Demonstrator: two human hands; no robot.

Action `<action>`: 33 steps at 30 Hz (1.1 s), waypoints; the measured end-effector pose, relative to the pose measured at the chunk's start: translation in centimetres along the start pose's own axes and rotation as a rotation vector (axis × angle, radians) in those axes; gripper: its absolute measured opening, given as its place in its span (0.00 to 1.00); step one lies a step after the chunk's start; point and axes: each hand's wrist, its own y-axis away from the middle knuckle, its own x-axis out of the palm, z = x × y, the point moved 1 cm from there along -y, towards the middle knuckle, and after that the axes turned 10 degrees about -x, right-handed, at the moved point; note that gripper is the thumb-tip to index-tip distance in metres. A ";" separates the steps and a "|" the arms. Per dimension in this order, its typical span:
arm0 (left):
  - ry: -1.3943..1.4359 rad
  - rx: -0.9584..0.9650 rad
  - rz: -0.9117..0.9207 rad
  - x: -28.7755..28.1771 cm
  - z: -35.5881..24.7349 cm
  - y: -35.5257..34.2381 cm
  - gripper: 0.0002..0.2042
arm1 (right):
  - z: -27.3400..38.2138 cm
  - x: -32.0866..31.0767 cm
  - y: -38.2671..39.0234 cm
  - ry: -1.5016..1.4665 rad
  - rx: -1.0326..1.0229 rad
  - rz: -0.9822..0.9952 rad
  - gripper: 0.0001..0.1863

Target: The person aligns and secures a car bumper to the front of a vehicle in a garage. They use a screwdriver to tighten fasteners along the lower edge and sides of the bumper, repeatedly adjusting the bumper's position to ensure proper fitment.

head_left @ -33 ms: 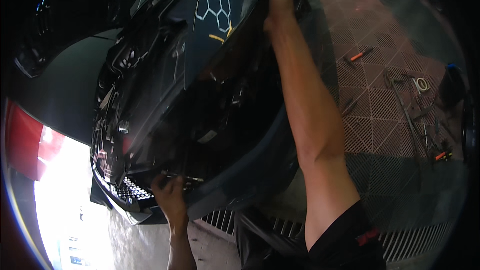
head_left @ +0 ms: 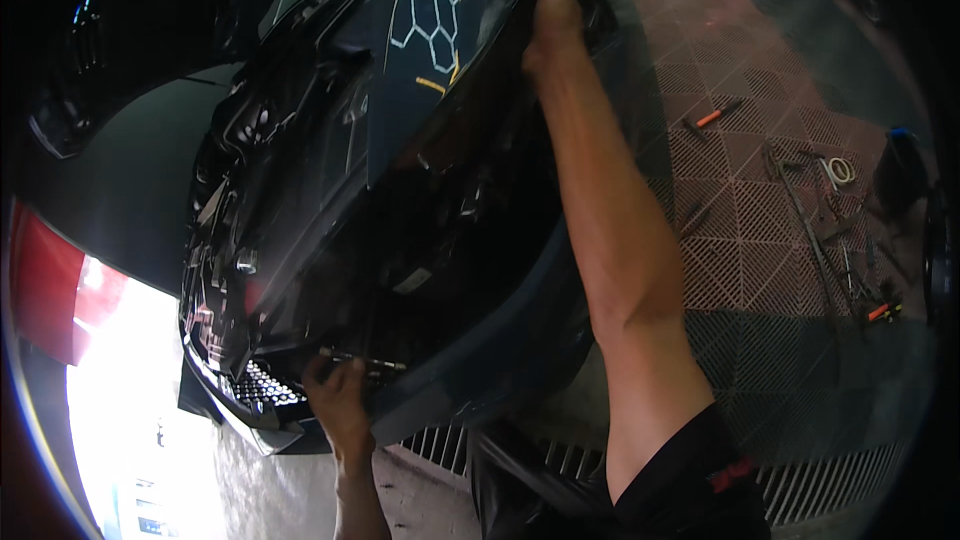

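A dark blue bumper cover [head_left: 520,325] stands partly away from the car's front, with a dark gap behind it. My left hand [head_left: 340,395] is closed over its upper edge, beside the mesh grille [head_left: 268,385]. Just above those fingers lies a thin shiny metal strip [head_left: 360,357]. With my right arm stretched far forward, my right hand [head_left: 557,18] is curled at the far end of the bumper cover by the wheel arch; its fingertips are hidden. A body panel with a white hexagon pattern [head_left: 432,5] rises beside the gap.
On the tiled floor [head_left: 730,250] to the right lie an orange-handled tool [head_left: 711,118], a pale coiled ring [head_left: 838,174], a long metal bar [head_left: 805,223] and several other tools. A dark container [head_left: 900,168] stands beyond them. Slotted grating [head_left: 435,445] runs close to my legs.
The view has shifted very slightly. Both hands stay in the same places on the bumper cover.
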 end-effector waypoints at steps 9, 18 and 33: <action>-0.139 -0.128 0.203 -1.2 -1.0 -1.9 0.10 | 0.8 2.1 1.4 -0.104 -0.059 -0.324 0.18; 0.028 -0.008 0.380 0.5 -0.2 -1.2 0.21 | 0.2 1.6 1.0 0.022 0.060 -0.201 0.16; -0.669 0.511 0.000 0.3 -0.4 -0.2 0.13 | -0.4 -0.6 -0.3 0.029 0.060 -0.188 0.19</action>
